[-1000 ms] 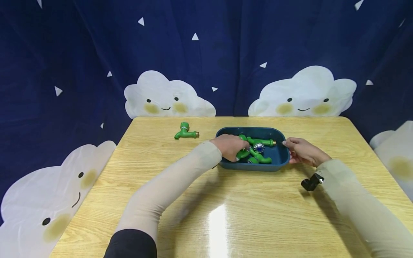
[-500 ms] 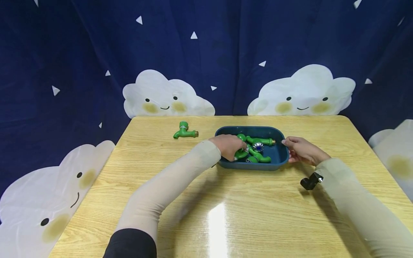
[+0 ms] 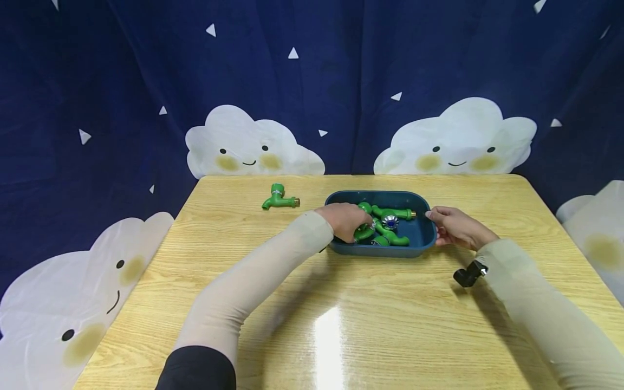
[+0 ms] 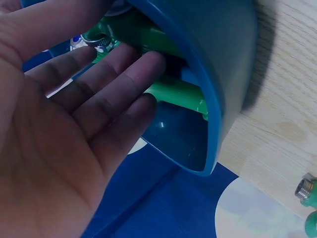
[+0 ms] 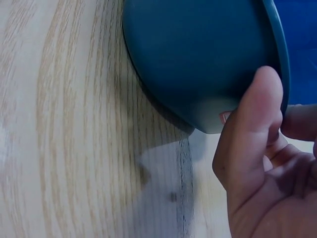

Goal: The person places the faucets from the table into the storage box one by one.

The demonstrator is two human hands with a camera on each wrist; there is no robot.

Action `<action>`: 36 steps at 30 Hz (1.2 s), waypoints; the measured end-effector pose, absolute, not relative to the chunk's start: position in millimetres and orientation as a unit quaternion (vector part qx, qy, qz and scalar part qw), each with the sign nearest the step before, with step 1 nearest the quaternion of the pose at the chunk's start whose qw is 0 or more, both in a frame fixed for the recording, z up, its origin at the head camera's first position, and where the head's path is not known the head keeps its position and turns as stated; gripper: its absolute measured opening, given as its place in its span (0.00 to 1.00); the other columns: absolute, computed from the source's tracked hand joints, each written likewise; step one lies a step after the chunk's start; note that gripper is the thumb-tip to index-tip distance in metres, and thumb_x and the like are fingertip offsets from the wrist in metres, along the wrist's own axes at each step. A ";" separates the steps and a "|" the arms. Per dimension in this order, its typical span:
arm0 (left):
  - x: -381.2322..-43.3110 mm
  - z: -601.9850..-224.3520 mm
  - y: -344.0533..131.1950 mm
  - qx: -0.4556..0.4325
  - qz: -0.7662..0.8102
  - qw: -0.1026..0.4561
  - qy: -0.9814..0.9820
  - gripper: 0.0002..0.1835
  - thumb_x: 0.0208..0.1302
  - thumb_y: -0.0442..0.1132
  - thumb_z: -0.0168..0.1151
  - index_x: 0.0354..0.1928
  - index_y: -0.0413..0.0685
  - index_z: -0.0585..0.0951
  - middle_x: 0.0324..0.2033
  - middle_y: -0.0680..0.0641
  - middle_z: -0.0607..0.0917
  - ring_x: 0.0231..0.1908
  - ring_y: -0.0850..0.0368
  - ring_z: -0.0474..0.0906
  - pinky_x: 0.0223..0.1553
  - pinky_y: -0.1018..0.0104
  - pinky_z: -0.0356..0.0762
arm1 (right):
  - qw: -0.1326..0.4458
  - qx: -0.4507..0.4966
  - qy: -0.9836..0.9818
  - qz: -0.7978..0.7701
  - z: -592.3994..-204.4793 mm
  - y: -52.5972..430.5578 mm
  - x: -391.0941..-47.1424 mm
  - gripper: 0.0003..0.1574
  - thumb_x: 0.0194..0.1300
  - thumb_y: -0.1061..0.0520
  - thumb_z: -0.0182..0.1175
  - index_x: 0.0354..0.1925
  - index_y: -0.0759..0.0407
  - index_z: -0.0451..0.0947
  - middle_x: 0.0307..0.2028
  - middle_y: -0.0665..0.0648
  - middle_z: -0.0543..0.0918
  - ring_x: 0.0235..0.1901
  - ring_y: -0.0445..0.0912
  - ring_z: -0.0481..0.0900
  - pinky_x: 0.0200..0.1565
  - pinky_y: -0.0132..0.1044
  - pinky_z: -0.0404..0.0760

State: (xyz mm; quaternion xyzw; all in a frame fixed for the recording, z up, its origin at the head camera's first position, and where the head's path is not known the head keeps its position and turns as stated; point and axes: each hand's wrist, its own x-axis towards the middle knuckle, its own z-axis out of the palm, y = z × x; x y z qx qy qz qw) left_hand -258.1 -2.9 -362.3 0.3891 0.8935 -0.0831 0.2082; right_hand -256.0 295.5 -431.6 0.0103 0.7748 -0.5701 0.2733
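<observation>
A dark teal plastic bin (image 3: 390, 251) on the table holds several green faucets. One faucet (image 3: 397, 213) with a brass threaded end lies along the back, and another faucet (image 3: 398, 241) is at the front. My left hand (image 3: 345, 221) reaches into the bin's left end over a green faucet (image 3: 364, 234). In the left wrist view, its fingers are spread and slightly bent beside the green bodies (image 4: 178, 94), while the thumb passes above and its tip is hidden. My right hand (image 3: 458, 227) pinches the rim at the bin's right end, thumb against the wall (image 5: 198, 59).
Another green faucet (image 3: 279, 199) lies on the table, left of the bin near the back edge. The wooden table (image 3: 390, 325) ends at a navy curtain (image 3: 341, 65) with white clouds. A black camera (image 3: 470, 274) hangs at the right wrist.
My left hand has drawn slightly left over the faucets, and the view has shifted a little. The right hand stays at the bin's rim, and the bin keeps its place.
</observation>
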 end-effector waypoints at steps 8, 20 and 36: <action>-259.9 -361.2 -2.5 0.384 -0.068 0.238 0.890 0.14 0.65 0.34 0.62 0.27 0.53 0.66 0.25 0.55 0.61 0.27 0.61 0.55 0.32 0.67 0.56 | 0.275 0.016 0.773 -0.572 -429.8 295.1 -256.9 0.19 0.80 0.47 0.41 0.35 0.57 0.65 0.25 0.49 0.71 0.21 0.39 0.75 0.27 0.31 0.82; -264.2 -360.4 -11.7 0.381 -0.014 0.266 0.886 0.24 0.59 0.22 0.49 0.24 0.56 0.49 0.23 0.54 0.45 0.24 0.58 0.40 0.32 0.64 0.47 | 0.275 0.014 0.769 -0.577 -428.2 293.4 -255.4 0.18 0.80 0.48 0.42 0.34 0.57 0.65 0.25 0.48 0.70 0.21 0.39 0.75 0.27 0.30 0.83; -269.3 -357.3 -49.3 0.402 0.059 0.164 0.899 0.05 0.70 0.33 0.55 0.33 0.47 0.75 0.28 0.54 0.71 0.29 0.60 0.64 0.37 0.68 0.64 | 0.274 0.014 0.773 -0.572 -431.0 294.6 -256.0 0.18 0.80 0.47 0.42 0.34 0.56 0.65 0.26 0.48 0.70 0.22 0.39 0.75 0.28 0.30 0.83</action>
